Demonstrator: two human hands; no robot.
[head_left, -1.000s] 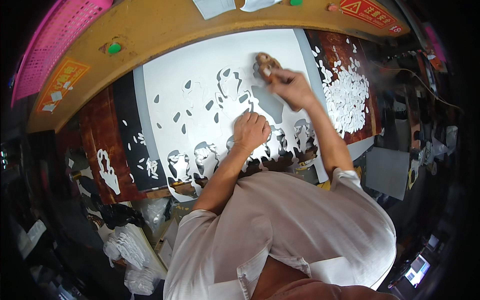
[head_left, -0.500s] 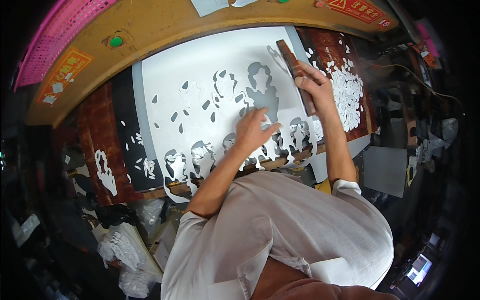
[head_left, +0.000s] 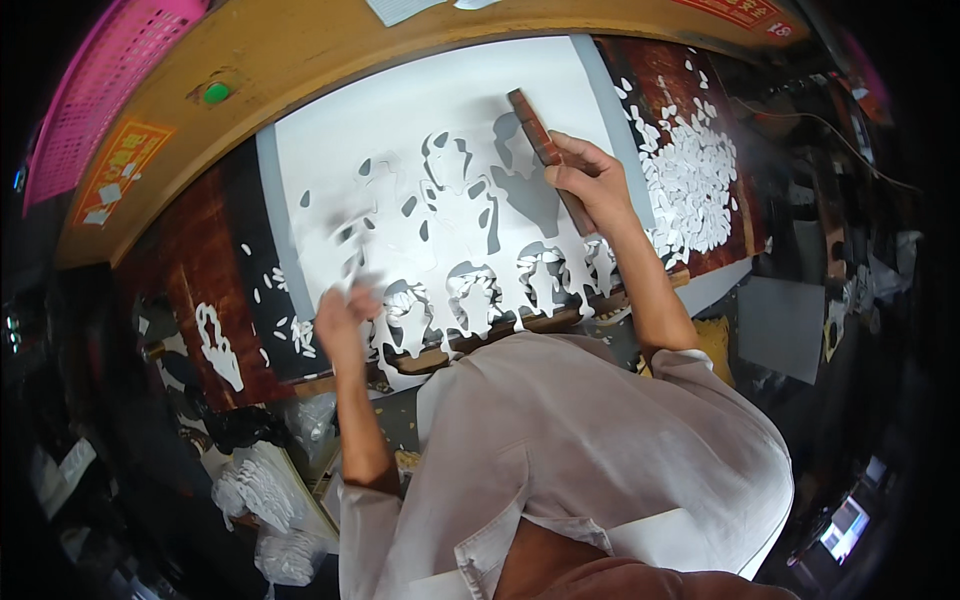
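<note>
Right now, a reddish-brown block (head_left: 537,138) is sitting tilted at about two o'clock over a white sheet (head_left: 420,90), and the right hand (head_left: 597,186) is pinching it between thumb and fingers; whether its lower edge is touching the sheet, I can't tell. Around seven o'clock on that sheet, the left hand (head_left: 343,322) is showing as a blur, so I can't tell if it is spread or pinching something. Cut-out openings are running across the sheet's middle and along its six o'clock edge, and a grey underlay (head_left: 270,185) is peeking out along both sides. Farther out, at three o'clock, a heap of small white pieces (head_left: 695,185) is lying on a dark red board (head_left: 650,75). Toward eight o'clock, a white looped cut-out (head_left: 222,363) is resting by itself. Beyond, a yellow frame (head_left: 330,55) is arching across twelve o'clock, its green button (head_left: 215,93) showing at ten, near a pink basket (head_left: 110,95).
</note>
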